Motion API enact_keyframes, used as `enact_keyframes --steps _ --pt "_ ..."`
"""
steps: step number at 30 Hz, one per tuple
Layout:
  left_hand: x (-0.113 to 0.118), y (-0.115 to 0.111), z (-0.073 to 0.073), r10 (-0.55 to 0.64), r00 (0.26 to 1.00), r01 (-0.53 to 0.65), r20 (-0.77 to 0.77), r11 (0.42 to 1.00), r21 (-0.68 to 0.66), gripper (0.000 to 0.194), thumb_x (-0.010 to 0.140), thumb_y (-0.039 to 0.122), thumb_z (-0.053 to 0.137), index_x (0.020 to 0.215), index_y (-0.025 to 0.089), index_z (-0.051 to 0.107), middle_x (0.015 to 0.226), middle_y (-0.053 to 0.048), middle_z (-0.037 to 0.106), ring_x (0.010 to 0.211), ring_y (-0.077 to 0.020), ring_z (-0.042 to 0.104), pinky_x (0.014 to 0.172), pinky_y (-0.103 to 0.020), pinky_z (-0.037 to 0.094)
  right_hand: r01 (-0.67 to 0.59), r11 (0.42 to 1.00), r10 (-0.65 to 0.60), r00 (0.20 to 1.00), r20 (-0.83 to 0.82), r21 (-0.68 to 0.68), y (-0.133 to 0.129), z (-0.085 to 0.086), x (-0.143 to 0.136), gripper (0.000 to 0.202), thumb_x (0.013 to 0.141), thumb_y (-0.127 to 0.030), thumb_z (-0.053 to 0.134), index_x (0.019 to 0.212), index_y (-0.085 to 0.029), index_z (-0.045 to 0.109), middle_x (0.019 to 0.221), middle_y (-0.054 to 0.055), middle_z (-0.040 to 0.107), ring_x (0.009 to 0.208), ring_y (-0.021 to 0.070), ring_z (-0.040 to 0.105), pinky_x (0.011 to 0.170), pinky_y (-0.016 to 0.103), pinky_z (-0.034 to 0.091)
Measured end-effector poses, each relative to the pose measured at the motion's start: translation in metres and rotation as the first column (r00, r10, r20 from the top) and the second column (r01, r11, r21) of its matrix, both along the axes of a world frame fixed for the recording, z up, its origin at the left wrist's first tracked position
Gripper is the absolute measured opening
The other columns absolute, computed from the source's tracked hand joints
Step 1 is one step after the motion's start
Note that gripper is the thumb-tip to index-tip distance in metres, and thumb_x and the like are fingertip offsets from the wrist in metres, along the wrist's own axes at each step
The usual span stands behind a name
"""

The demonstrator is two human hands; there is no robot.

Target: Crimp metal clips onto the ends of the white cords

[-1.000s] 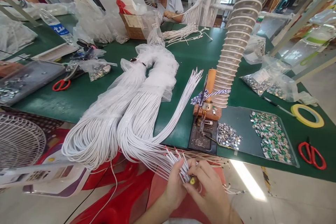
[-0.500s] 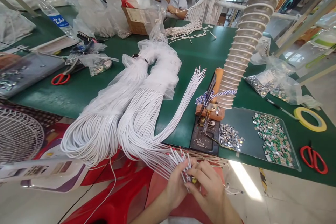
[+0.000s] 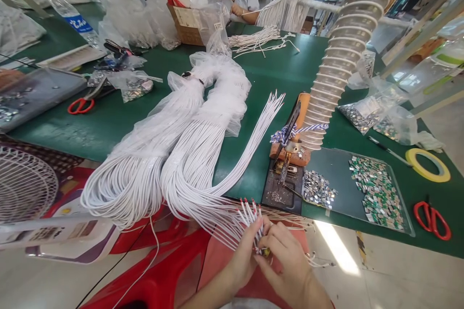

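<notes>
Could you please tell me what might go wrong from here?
The red-tipped white cable ends gathered between the left hand and right hand could slip or tangle. The white cable loops overhang the green table, so their weight might drag the bundle off. Loose metal connectors lie near the front edge; a bump could scatter some.

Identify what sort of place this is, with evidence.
Probably a cable-assembly workshop: bundled white cables lie across a green bench, a tray holds many small metallic parts, and a ribbed hose hangs over the bench.
</notes>
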State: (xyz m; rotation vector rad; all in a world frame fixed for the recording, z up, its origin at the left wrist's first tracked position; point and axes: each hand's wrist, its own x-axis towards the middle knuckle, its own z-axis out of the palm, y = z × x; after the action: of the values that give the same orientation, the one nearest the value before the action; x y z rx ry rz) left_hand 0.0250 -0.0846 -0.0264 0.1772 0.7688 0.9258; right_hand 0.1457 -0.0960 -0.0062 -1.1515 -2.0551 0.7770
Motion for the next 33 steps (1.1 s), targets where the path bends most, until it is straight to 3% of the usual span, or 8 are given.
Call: enact_keyframes --steps 8,12,19,30,33 --pt "0.005 0.002 -0.007 -0.033 0.997 0.036 -0.069 0.999 0.038 0.055 0.074 0.065 0.07 0.061 0.021 0.04 0.06 0.008 0.033 0.052 -0.009 0.026 0.048 -0.021 0.028 -0.099 0.994 0.099 0.995 -0.018 -0.043 0.005 0.001 0.014 0.01 0.096 -0.016 0.053 0.089 -0.023 0.055 0.082 0.002 0.062 0.079 0.0187 0.058 0.07 0.029 0.05" --pt "0.008 0.001 -0.015 -0.095 0.994 0.098 -0.057 0.994 0.048 0.057 0.073 0.072 0.065 0.063 0.022 0.041 0.055 0.008 0.036 0.046 -0.0093 0.031 0.038 -0.019 0.024 -0.051 0.997 0.046 0.996 -0.078 -0.065 0.008 0.005 0.021 0.017 0.1 -0.023 0.049 0.084 -0.023 0.054 0.077 0.001 0.061 0.074 0.0183 0.057 0.065 0.028 0.048" --pt "0.01 -0.004 -0.027 -0.124 0.989 0.132 -0.08 0.986 0.099 0.055 0.079 0.069 0.062 0.062 0.019 0.047 0.053 0.006 0.041 0.042 -0.0073 0.035 0.038 -0.019 0.026 -0.032 0.998 0.02 0.984 -0.179 -0.062 0.014 0.016 0.027 0.026 0.103 -0.036 0.045 0.083 -0.023 0.056 0.072 0.001 0.063 0.069 0.0175 0.058 0.061 0.027 0.046" --pt "0.007 -0.013 -0.034 -0.178 0.979 0.193 -0.097 0.966 0.174 0.054 0.083 0.069 0.059 0.078 0.016 0.06 0.054 0.004 0.051 0.042 -0.007 0.035 0.042 -0.023 0.021 0.055 0.992 -0.077 0.978 -0.194 -0.116 0.021 0.009 0.024 0.033 0.101 -0.046 0.048 0.082 -0.022 0.061 0.07 0.0 0.059 0.062 0.0147 0.055 0.058 0.024 0.045" --pt "0.005 -0.013 -0.032 -0.198 0.977 0.21 -0.08 0.959 0.19 0.057 0.081 0.072 0.058 0.074 0.016 0.062 0.052 0.004 0.049 0.042 -0.0077 0.034 0.043 -0.024 0.02 0.062 0.992 -0.083 0.978 -0.192 -0.11 0.021 0.005 0.024 0.03 0.1 -0.044 0.05 0.084 -0.022 0.062 0.071 0.0 0.058 0.061 0.0147 0.054 0.057 0.024 0.045"
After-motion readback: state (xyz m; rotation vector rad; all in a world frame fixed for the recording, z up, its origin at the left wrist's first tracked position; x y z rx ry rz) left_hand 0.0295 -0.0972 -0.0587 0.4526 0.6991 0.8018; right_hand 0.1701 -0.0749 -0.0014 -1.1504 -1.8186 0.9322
